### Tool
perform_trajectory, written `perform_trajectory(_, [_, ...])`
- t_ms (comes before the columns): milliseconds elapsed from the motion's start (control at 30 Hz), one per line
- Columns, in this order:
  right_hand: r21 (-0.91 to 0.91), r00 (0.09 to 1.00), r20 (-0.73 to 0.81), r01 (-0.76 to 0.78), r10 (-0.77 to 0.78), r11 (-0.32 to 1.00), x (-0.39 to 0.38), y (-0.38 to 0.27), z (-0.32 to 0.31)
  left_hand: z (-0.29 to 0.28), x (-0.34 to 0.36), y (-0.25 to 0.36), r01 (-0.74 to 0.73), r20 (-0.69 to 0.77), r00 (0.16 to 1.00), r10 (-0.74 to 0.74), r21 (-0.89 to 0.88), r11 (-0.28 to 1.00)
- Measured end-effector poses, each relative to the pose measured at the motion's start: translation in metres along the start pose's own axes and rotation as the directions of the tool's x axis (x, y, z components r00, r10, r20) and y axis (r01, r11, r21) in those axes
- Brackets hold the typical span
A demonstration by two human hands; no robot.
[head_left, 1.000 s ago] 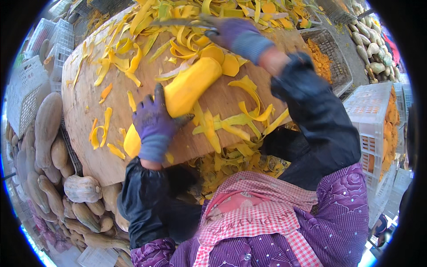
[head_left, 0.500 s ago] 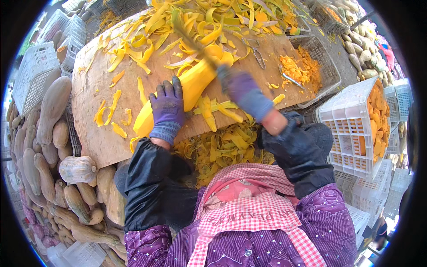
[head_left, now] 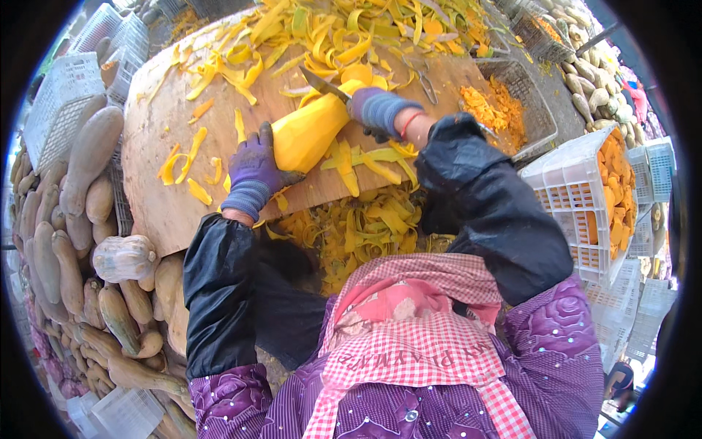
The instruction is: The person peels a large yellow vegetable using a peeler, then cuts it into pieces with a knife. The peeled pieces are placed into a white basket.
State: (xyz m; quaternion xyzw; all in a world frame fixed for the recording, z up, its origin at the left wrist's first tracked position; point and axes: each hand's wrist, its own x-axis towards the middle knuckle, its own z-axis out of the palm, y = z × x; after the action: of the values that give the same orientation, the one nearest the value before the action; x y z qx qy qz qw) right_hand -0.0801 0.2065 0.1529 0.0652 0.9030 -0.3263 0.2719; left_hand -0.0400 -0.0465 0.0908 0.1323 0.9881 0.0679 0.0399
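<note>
Centre frame, your left hand (head_left: 256, 172) grips the peeled squash (head_left: 311, 132) on the desk (head_left: 161, 212). Your right hand (head_left: 376, 110) holds a knife (head_left: 325, 85) against its top end.

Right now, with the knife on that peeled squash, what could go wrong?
1. The left hand grips the near end of the peeled squash while the right hand holds the knife at its far end; a slip along the smooth flesh could bring the blade toward the left fingers.
2. Peel strips lie under and around the squash on the wooden board; it may slide or roll mid-cut.
</note>
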Motion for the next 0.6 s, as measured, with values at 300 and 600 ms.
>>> perform_trajectory(300, [-0.335, 0.970, -0.208, 0.047, -0.122, 0.941, 0.043, 0.085, 0.054, 0.014, -0.017, 0.011, -0.055, -0.150, 0.987, 0.066, 0.072, 0.996])
perform_trajectory(600, [0.056, 0.746, -0.578, 0.441, -0.331, 0.896, -0.053, 0.039, 0.041, 0.018, -0.027, 0.023, -0.018, -0.170, 0.985, 0.035, 0.102, 0.995])
